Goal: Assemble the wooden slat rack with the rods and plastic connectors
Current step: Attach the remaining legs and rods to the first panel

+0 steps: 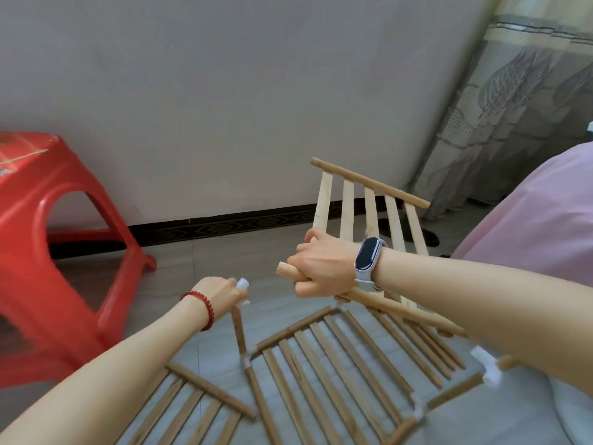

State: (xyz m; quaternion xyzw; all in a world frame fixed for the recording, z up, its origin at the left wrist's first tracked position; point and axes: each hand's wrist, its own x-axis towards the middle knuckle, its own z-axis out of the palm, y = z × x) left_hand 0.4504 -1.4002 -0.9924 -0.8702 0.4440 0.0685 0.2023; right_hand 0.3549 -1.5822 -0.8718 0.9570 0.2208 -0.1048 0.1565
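Grey tile floor, plain wall, red stool (48, 220) at 9 o'clock. Your right hand (321, 268) is clenched around the end rod of the raised slat panel (369, 213) at 1 o'clock. Your left hand (221, 293) pinches the white connector (243, 283) atop the upright rod (239, 329). Biggest risk, I'd say: that rod tips as you aim the panel's rod end in, popping the bottom joint. Count: three slat panels, about five white connectors visible.

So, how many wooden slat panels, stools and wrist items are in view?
Wooden slat panels: 3, one held, two on the floor
Red stool: 1
Wrist items: 2, watch, red bead bracelet
Total: 6
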